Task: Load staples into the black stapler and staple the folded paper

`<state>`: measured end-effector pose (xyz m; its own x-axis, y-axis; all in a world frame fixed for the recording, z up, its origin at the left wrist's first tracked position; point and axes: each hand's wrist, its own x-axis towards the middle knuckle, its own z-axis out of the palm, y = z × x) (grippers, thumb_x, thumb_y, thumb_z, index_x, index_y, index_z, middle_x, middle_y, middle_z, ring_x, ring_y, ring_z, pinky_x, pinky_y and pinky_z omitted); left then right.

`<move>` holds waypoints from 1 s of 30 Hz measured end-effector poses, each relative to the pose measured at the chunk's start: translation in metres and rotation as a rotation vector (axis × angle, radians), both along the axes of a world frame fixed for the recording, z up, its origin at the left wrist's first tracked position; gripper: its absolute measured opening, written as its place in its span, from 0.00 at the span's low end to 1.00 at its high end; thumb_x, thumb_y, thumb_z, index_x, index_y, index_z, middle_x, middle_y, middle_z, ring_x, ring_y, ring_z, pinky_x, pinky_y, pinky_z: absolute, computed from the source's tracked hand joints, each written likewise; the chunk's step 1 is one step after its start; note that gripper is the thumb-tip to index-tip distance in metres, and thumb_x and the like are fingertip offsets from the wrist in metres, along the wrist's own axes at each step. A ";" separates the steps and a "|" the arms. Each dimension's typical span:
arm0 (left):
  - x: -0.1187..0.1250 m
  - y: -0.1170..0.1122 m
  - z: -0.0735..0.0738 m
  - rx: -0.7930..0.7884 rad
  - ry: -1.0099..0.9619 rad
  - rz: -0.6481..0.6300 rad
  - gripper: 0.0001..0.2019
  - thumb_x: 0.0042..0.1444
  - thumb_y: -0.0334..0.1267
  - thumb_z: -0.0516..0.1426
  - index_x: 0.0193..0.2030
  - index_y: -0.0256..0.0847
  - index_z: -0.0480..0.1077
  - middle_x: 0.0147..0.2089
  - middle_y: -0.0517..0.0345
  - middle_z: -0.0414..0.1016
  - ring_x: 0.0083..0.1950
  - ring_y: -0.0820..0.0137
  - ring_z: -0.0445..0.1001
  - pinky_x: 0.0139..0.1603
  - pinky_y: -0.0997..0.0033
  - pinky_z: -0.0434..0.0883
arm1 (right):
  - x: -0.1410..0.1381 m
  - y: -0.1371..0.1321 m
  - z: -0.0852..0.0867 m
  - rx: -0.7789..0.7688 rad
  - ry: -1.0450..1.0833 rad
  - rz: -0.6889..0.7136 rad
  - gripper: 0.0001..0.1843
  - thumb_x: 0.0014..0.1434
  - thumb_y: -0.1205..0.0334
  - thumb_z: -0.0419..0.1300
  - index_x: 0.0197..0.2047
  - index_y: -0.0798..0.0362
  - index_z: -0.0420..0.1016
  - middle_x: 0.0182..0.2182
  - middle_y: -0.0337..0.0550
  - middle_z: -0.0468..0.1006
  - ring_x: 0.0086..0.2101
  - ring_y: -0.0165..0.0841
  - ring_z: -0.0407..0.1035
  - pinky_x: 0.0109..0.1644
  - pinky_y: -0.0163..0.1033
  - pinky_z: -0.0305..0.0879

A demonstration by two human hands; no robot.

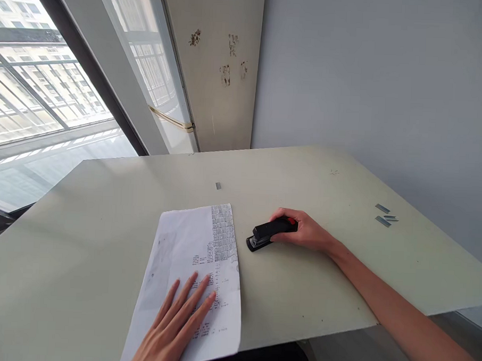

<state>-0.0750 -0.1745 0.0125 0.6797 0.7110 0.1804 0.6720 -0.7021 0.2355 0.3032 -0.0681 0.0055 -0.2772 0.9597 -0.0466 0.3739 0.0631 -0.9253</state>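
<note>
A black stapler [266, 230] with a red patch lies on the table to the right of the paper, its front end pointing left. My right hand [303, 229] is closed around its rear part. White printed sheets [191, 231] lie near the front edge of the table, with dense rows of staples or similar short marks along the upper right; I cannot tell which. Flat on the lower part of the sheets rests my left hand [179, 319], its fingers spread. The stapler and the paper are apart.
Strips of staples [383, 214] lie in a small group at the right of the pale table [102, 238]. One short strip [218, 185] sits beyond the paper. A fridge [224, 110] stands behind the table, a grey wall [368, 90] at right, a window [41, 76] at left.
</note>
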 end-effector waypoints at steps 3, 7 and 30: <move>0.005 -0.003 -0.010 0.023 -0.062 0.028 0.41 0.65 0.27 0.45 0.81 0.58 0.39 0.78 0.64 0.55 0.78 0.54 0.55 0.74 0.43 0.63 | -0.001 -0.004 0.002 -0.012 -0.009 -0.009 0.19 0.54 0.46 0.73 0.42 0.47 0.76 0.36 0.38 0.78 0.36 0.35 0.72 0.41 0.41 0.69; 0.014 -0.006 -0.022 0.037 -0.087 -0.056 0.44 0.59 0.25 0.47 0.81 0.54 0.40 0.79 0.60 0.53 0.79 0.51 0.53 0.73 0.41 0.64 | -0.007 -0.012 0.002 -0.001 -0.036 -0.019 0.19 0.53 0.45 0.72 0.43 0.46 0.77 0.38 0.40 0.80 0.38 0.38 0.73 0.42 0.42 0.71; 0.052 -0.005 -0.028 -0.016 -0.097 -0.099 0.46 0.61 0.60 0.63 0.80 0.52 0.47 0.81 0.50 0.46 0.80 0.39 0.45 0.69 0.29 0.65 | -0.005 -0.036 0.015 -0.040 -0.222 0.004 0.17 0.58 0.44 0.70 0.46 0.44 0.78 0.43 0.42 0.81 0.42 0.42 0.74 0.46 0.46 0.71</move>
